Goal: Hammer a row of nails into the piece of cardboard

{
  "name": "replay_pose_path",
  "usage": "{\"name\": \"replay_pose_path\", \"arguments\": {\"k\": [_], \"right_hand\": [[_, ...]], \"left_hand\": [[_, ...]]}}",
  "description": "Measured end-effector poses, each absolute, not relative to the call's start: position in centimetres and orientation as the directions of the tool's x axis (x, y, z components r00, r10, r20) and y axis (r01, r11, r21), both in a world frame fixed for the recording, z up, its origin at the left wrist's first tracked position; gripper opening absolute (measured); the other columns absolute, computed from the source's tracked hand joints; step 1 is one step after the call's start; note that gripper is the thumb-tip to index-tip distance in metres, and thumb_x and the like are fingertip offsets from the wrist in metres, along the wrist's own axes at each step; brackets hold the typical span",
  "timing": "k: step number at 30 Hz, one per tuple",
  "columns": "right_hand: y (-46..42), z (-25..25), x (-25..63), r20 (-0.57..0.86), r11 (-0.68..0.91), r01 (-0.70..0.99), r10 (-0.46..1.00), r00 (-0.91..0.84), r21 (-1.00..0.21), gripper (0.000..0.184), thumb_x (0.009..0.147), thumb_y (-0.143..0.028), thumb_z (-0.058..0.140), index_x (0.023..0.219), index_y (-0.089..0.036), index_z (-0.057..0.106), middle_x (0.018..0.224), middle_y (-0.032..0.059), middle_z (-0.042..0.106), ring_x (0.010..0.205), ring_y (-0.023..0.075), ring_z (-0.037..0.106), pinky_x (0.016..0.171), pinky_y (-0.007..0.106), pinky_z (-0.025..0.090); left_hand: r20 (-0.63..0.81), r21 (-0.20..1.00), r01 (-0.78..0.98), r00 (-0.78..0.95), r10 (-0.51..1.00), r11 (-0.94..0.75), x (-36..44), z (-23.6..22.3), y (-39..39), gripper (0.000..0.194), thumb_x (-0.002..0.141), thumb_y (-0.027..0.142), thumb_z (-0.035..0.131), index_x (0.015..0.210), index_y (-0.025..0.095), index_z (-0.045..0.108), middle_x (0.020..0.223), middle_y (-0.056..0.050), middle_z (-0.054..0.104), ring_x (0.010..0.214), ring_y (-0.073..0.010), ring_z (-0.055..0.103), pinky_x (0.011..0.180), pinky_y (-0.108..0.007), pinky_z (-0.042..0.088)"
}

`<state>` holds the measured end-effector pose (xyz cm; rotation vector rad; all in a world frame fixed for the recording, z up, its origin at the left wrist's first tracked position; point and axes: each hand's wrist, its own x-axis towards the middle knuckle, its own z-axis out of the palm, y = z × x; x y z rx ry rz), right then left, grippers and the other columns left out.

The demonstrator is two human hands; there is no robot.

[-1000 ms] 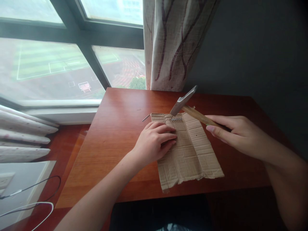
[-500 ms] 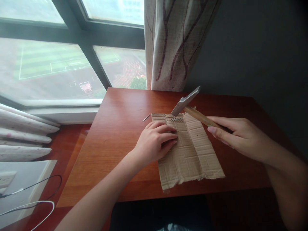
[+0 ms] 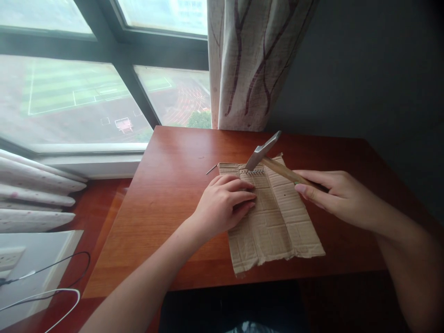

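Note:
My right hand (image 3: 335, 193) grips the wooden handle of a hammer (image 3: 263, 150). The hammer's metal head is tilted, and its lower end is at the far part of a creased cardboard sheet (image 3: 274, 217). Under and beside that end runs a row of small metallic or dark marks (image 3: 255, 171); their kind is too small to make out. My left hand (image 3: 225, 199) lies over the sheet's left edge with its fingers stretched out, pressing on it just nearer than the row.
A thin metal pin or nail (image 3: 211, 169) lies by the sheet's far left corner on the brown wooden table (image 3: 156, 217). Behind the table hang a patterned curtain (image 3: 249, 64) and a window (image 3: 76, 97). Cables (image 3: 74, 296) are at the lower left.
My right hand has brought the hammer down and slightly left, so its head sits lower at the row of marks. My left hand and the cardboard stay in place.

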<state>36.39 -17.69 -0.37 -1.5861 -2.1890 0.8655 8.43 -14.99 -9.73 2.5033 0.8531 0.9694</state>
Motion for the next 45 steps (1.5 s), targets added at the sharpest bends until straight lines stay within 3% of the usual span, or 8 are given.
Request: {"name": "replay_pose_path", "arguments": {"k": [19, 37, 40, 42, 45], "right_hand": [[-17.5, -1.0, 36.2, -0.094, 0.208, 0.756, 0.937, -0.336, -0.621, 0.037, 0.104, -0.043, 0.058, 0.139, -0.037, 0.07, 0.128, -0.0015, 0.078, 0.116, 0.0297, 0.073, 0.095, 0.038, 0.058], [-17.9, -0.5, 36.4, -0.079, 0.207, 0.773, 0.946, -0.314, -0.599, 0.038, 0.103, -0.047, 0.057, 0.138, -0.037, 0.071, 0.123, 0.0008, 0.079, 0.113, 0.031, 0.073, 0.095, 0.041, 0.058], [-18.5, -0.4, 36.9, -0.101, 0.14, 0.791, 0.964, -0.246, -0.595, 0.041, 0.103, -0.053, 0.056, 0.138, -0.036, 0.071, 0.097, 0.002, 0.08, 0.078, 0.0242, 0.073, 0.073, 0.037, 0.06], [-19.0, -0.5, 37.3, -0.127, 0.079, 0.791, 0.973, -0.195, -0.606, 0.045, 0.102, -0.056, 0.056, 0.137, -0.033, 0.072, 0.074, 0.0003, 0.072, 0.054, 0.0182, 0.06, 0.051, 0.031, 0.052], [-19.9, -1.1, 37.9, -0.159, 0.007, 0.763, 0.977, -0.143, -0.646, 0.049, 0.1, -0.058, 0.058, 0.137, -0.029, 0.072, 0.061, -0.0017, 0.059, 0.047, 0.0154, 0.049, 0.039, 0.026, 0.04]], "left_hand": [[0.504, 0.493, 0.406, 0.587, 0.633, -0.769, 8.4, -9.8, -15.0, 0.016, 0.098, 0.032, 0.067, 0.102, 0.027, 0.082, 0.118, -0.001, 0.08, 0.106, -0.0247, 0.067, 0.098, -0.043, 0.053], [0.501, 0.491, 0.411, 0.588, 0.635, -0.768, 8.4, -9.6, -14.9, 0.016, 0.098, 0.031, 0.066, 0.102, 0.027, 0.081, 0.117, -0.003, 0.08, 0.106, -0.0249, 0.068, 0.097, -0.044, 0.053], [0.511, 0.495, 0.4, 0.584, 0.631, -0.771, 8.4, -9.5, -14.9, 0.015, 0.097, 0.03, 0.066, 0.101, 0.026, 0.08, 0.116, -0.004, 0.08, 0.104, -0.0244, 0.069, 0.096, -0.043, 0.054], [0.531, 0.504, 0.379, 0.573, 0.625, -0.776, 8.5, -9.5, -15.0, 0.013, 0.096, 0.027, 0.067, 0.1, 0.025, 0.079, 0.114, -0.004, 0.08, 0.103, -0.0239, 0.07, 0.095, -0.042, 0.055], [0.597, 0.553, 0.308, 0.502, 0.626, -0.774, 8.3, -9.3, -14.9, 0.013, 0.094, 0.02, 0.067, 0.101, 0.023, 0.077, 0.113, -0.006, 0.08, 0.101, -0.0222, 0.072, 0.092, -0.04, 0.057]]}}
